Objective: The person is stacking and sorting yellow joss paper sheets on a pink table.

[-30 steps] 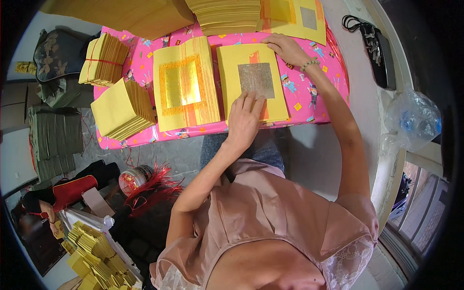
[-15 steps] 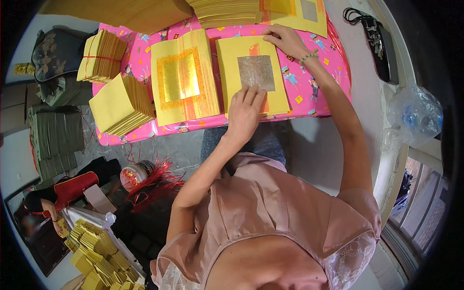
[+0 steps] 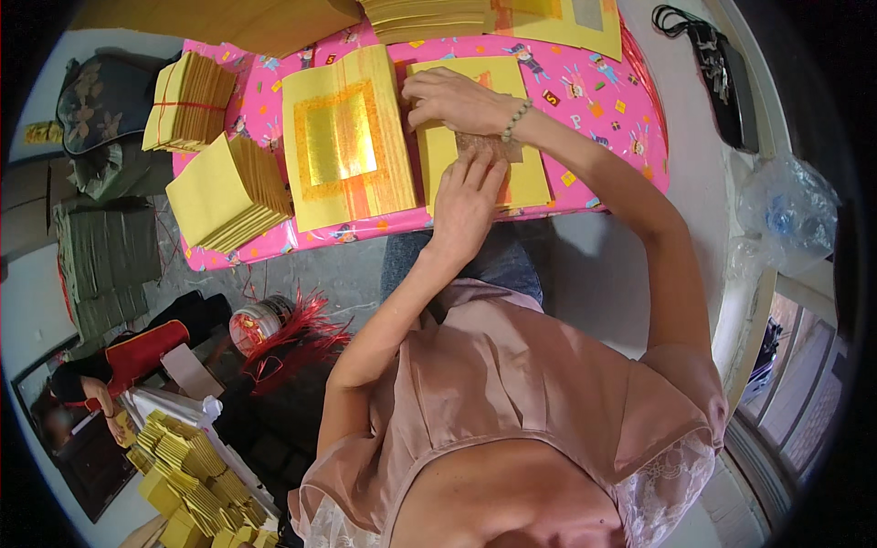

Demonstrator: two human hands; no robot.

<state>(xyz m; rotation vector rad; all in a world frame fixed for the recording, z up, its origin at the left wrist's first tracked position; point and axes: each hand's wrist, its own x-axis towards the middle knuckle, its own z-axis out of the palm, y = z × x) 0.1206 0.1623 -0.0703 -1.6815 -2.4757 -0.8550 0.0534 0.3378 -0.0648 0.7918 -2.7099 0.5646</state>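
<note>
A yellow paper sheet [image 3: 436, 163] with a silver foil square [image 3: 516, 153] and an orange-red smear lies on a thin pile in front of me. My left hand [image 3: 468, 201] rests flat on its lower part, fingers stretched over the lower edge of the foil. Across the upper part reaches my right hand [image 3: 452, 99], in a green bead bracelet, its bent fingers apart at the sheet's left edge. It hides much of the foil. Beside them on the left stands a thick stack of yellow paper [image 3: 340, 142], its top sheet bearing a gold foil square.
A pink patterned cloth [image 3: 594, 137] covers the table. Two folded yellow paper bundles [image 3: 224, 196] sit at left, one tied with red string [image 3: 190, 105]. More paper stacks [image 3: 425, 20] line the back. At lower left a person [image 3: 151, 352] handles yellow paper near a red-strand bundle [image 3: 297, 342].
My right hand has moved left and slightly nearer, from the sheet's upper right corner to its left edge, now covering the foil's upper part. The left hand stays nearly in place.
</note>
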